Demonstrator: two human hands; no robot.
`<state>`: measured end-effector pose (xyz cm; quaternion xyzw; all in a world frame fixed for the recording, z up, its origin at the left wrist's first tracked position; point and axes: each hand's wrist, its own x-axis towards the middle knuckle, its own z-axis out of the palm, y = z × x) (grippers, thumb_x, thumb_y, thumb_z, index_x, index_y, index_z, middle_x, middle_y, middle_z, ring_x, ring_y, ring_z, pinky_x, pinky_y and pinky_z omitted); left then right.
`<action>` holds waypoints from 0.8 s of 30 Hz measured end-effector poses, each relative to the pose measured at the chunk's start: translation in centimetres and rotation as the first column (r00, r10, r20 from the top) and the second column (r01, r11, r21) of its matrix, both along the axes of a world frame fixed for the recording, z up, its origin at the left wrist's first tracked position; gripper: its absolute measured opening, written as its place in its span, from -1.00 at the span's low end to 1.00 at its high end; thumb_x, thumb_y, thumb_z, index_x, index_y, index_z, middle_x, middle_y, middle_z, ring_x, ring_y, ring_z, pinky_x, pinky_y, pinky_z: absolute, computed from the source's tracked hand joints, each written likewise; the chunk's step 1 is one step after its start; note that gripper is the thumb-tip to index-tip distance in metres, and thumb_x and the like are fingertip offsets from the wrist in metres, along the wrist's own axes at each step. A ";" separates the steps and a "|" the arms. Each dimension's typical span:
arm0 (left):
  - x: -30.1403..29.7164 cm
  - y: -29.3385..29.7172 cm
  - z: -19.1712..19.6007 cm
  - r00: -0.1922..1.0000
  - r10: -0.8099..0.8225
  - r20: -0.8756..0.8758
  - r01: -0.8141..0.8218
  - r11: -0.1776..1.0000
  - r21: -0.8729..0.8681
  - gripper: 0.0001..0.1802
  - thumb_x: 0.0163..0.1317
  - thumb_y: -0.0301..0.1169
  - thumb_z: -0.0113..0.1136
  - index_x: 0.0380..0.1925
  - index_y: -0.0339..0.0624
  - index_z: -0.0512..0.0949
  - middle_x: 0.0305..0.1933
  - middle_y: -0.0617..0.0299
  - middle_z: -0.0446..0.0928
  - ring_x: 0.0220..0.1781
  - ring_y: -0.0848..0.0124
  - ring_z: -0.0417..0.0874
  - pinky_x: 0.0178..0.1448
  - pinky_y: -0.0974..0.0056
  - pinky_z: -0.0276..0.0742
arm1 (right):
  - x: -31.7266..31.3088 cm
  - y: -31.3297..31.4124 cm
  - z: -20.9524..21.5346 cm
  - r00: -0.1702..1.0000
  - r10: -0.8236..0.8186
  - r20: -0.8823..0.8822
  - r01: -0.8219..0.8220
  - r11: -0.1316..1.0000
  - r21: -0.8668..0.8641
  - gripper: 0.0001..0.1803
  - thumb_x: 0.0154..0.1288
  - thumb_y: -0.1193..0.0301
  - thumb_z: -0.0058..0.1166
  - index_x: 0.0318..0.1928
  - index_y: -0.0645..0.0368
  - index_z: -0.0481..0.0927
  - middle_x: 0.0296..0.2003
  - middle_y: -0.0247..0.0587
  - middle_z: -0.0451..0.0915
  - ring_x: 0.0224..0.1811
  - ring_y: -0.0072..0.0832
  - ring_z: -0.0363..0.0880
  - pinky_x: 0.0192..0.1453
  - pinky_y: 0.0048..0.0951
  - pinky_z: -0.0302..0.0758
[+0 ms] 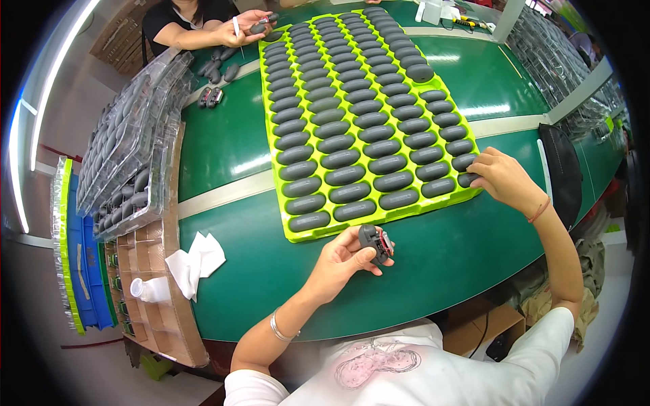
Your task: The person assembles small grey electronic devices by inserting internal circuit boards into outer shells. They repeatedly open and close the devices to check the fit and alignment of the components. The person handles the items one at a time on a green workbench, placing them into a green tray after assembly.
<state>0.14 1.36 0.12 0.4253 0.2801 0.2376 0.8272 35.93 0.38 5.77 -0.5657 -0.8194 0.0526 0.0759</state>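
My left hand is closed on a dark grey rounded housing in front of the tray's near edge; red and silvery parts show on its open side. A bright yellow-green tray lies on the table, filled with rows of smooth grey oval housings. At its near right corner, the fingers of my right hand close around a grey oval housing. That piece sits at the end of the rightmost row, and the fingertips partly cover it.
Clear plastic trays of grey pieces are stacked at left, beside a cardboard divider box with a white bottle. White tissues lie on the green table. Across it, a co-worker's hands hold a grey piece. A black pouch lies right.
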 end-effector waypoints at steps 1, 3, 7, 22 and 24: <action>0.0 0.0 0.0 1.000 -0.005 0.002 0.005 1.000 -0.006 -0.57 0.35 -0.35 0.11 0.15 -0.29 0.33 0.07 -0.03 0.53 -0.04 0.20 0.67 -0.10 0.26 0.62 | 0.1 0.0 0.0 1.000 0.006 0.001 -0.006 1.000 -0.004 -0.77 -0.02 0.45 0.28 -0.30 0.21 0.58 -0.33 -0.22 0.57 -0.22 -0.22 0.50 -0.14 -0.23 0.49; -0.1 0.1 0.1 1.000 -0.023 -0.016 0.023 1.000 0.002 -0.57 0.36 -0.35 0.11 0.16 -0.28 0.32 0.07 -0.03 0.53 -0.04 0.21 0.67 -0.09 0.26 0.62 | 0.3 0.2 0.0 1.000 0.019 0.005 -0.019 1.000 -0.013 -0.76 -0.02 0.45 0.29 -0.29 0.21 0.57 -0.33 -0.23 0.56 -0.21 -0.22 0.49 -0.14 -0.23 0.49; 0.0 0.2 -0.1 0.999 -0.040 -0.007 0.040 0.999 -0.007 -0.57 0.37 -0.35 0.09 0.16 -0.27 0.32 0.07 -0.04 0.53 -0.05 0.21 0.67 -0.09 0.26 0.63 | 0.4 0.1 0.0 0.998 0.030 0.061 -0.028 0.999 -0.033 -0.72 0.00 0.45 0.28 -0.25 0.21 0.52 -0.30 -0.23 0.50 -0.17 -0.21 0.46 -0.15 -0.26 0.49; -0.3 0.8 -0.9 0.994 0.040 0.100 -0.021 0.984 -0.179 -0.42 0.33 -0.14 0.16 0.20 -0.28 0.31 0.09 -0.06 0.52 -0.15 0.22 0.69 -0.25 0.32 0.64 | 0.1 -0.1 -0.7 0.999 -0.002 -0.051 0.000 0.999 -0.049 -0.61 -0.01 0.37 0.29 -0.18 0.23 0.45 -0.24 -0.17 0.41 -0.13 -0.16 0.38 -0.05 -0.24 0.43; -0.8 1.0 -1.0 0.991 0.002 0.132 0.023 0.981 -0.190 -0.45 0.36 -0.14 0.12 0.20 -0.27 0.31 0.06 -0.01 0.54 -0.18 0.30 0.70 -0.24 0.36 0.62 | 0.6 0.1 -0.9 0.997 0.025 -0.070 -0.029 0.998 -0.047 -0.60 -0.01 0.35 0.29 -0.18 0.23 0.47 -0.23 -0.19 0.42 -0.14 -0.18 0.37 -0.04 -0.26 0.43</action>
